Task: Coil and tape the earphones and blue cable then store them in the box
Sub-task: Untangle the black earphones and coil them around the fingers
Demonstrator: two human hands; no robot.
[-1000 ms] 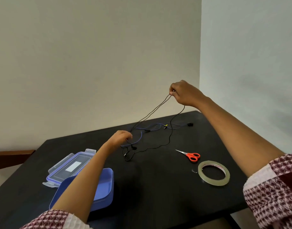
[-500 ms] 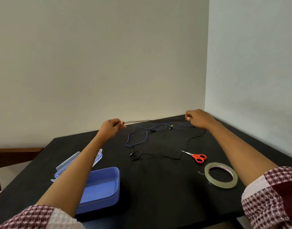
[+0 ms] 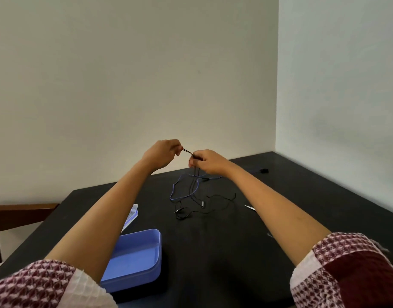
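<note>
My left hand [image 3: 162, 154] and my right hand [image 3: 207, 161] are raised close together above the far part of the black table [image 3: 302, 207]. Both pinch the thin black earphones [image 3: 192, 187]; a short stretch of cord runs between the two hands and the rest hangs down to a loose tangle on the table. The blue cable [image 3: 174, 187] lies in a loop on the table under and left of the hanging cord. The open blue box [image 3: 136, 256] sits near the front, partly behind my left forearm.
The box lid [image 3: 132, 215] peeks out beyond my left forearm. The tip of the scissors [image 3: 250, 207] shows beside my right forearm, which hides the rest and the tape roll. A small black plug [image 3: 263, 170] lies far right. A wooden chair [image 3: 22, 215] stands left.
My hands were spread wide with the black cord stretched between them; they have come together, folding the cord. The camera has also tilted slightly.
</note>
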